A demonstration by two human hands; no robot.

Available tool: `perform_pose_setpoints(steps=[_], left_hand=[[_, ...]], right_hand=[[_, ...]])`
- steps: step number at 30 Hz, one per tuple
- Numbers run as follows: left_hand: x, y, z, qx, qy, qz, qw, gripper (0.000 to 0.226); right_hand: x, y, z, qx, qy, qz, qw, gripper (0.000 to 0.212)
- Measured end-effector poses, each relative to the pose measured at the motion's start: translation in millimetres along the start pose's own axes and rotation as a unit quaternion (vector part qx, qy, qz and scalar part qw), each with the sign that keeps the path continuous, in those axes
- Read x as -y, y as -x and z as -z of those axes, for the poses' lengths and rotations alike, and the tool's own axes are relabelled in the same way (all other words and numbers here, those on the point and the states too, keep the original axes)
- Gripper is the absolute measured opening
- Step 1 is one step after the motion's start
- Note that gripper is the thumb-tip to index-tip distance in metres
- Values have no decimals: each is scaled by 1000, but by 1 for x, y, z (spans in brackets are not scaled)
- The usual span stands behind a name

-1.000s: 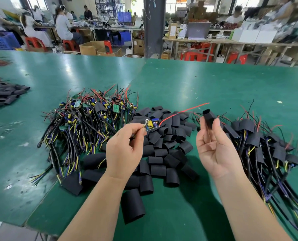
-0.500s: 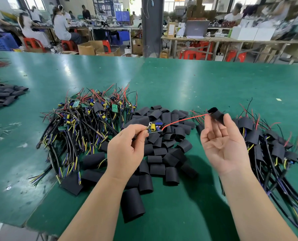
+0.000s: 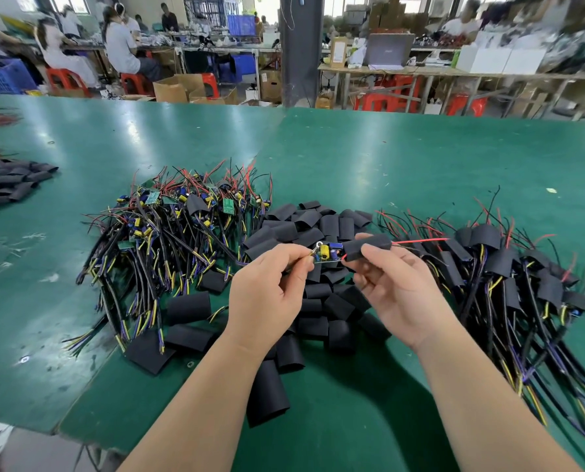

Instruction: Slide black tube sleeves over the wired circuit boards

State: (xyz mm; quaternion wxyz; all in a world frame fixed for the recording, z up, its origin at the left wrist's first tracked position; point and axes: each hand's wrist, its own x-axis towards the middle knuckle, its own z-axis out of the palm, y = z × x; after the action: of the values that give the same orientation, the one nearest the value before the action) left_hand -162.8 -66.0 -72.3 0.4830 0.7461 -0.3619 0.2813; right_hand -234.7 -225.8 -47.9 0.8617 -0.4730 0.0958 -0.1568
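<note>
My left hand (image 3: 267,294) pinches the near end of a small circuit board (image 3: 327,252) with a yellow capacitor and blue parts. My right hand (image 3: 391,284) grips a black tube sleeve (image 3: 367,247) threaded over the board's red wire (image 3: 420,240), which pokes out to the right. The sleeve's open end sits at the board's right edge. Below my hands lies a pile of loose black sleeves (image 3: 318,301). A heap of bare wired boards (image 3: 168,229) lies to the left, and sleeved boards (image 3: 509,277) lie to the right.
The work sits on a green table (image 3: 369,158) whose near edge runs under my forearms. Another pile of black sleeves (image 3: 8,182) lies at the far left. People sit at benches beyond the table, with a dark pillar (image 3: 299,49) behind.
My right hand came left with the sleeve, sliding it along the red wire up to the board's edge. The left hand kept its pinch on the board.
</note>
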Motion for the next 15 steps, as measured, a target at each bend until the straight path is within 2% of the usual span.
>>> perform_pose_setpoints(steps=[8, 15], left_hand=[[-4, 0, -2, 2, -5, -15, 1000, 19], [-3, 1, -5, 2, -46, -50, 998, 15]], right_hand=[[-6, 2, -6, 27, 3, 22, 999, 9], [-15, 5, -13, 36, 9, -5, 999, 25]])
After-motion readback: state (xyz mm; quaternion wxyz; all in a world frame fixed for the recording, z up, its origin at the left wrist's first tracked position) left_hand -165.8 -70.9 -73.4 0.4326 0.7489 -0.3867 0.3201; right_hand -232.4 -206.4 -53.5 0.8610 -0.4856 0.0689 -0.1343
